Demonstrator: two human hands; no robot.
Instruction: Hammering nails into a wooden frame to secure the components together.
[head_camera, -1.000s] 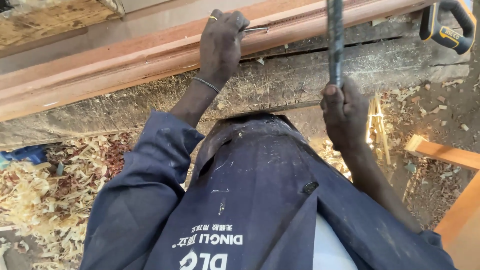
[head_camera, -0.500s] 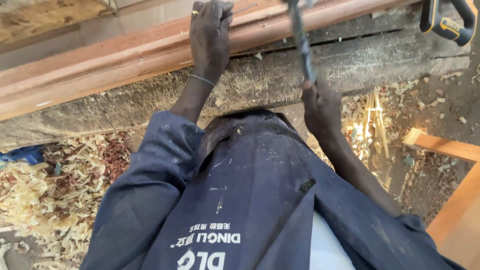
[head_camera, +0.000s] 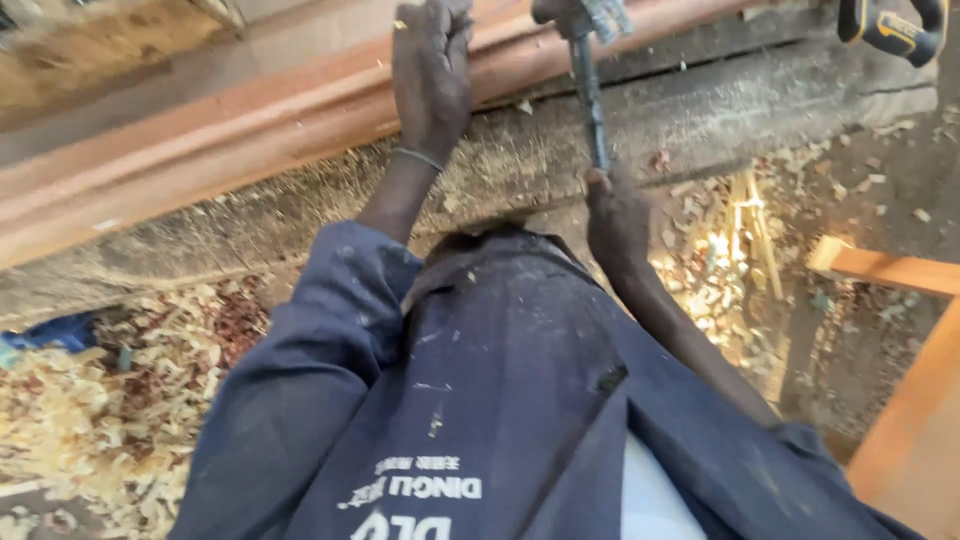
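Note:
My left hand (head_camera: 432, 70) is a closed fist resting on a long reddish wooden moulding (head_camera: 250, 130) at the top of the head view. It grips a thin metal tool that my fingers almost entirely hide. My right hand (head_camera: 615, 215) holds the lower end of a hammer's dark handle (head_camera: 590, 100). The hammer head (head_camera: 580, 15) is down at the moulding, just right of my left fist. I wear a dark blue work coat (head_camera: 500, 400), and a thin band circles my left wrist.
The moulding lies on a rough grey plank bench (head_camera: 720, 110) dusted with sawdust. A yellow and black power tool (head_camera: 890, 25) sits at the top right. Wood shavings (head_camera: 90, 400) cover the ground at left. Orange timber pieces (head_camera: 900, 270) stand at right.
The hammer has swung down and leftwards from upright until its head meets the moulding beside my left fist. My right hand moved left. The left fist stayed on the moulding.

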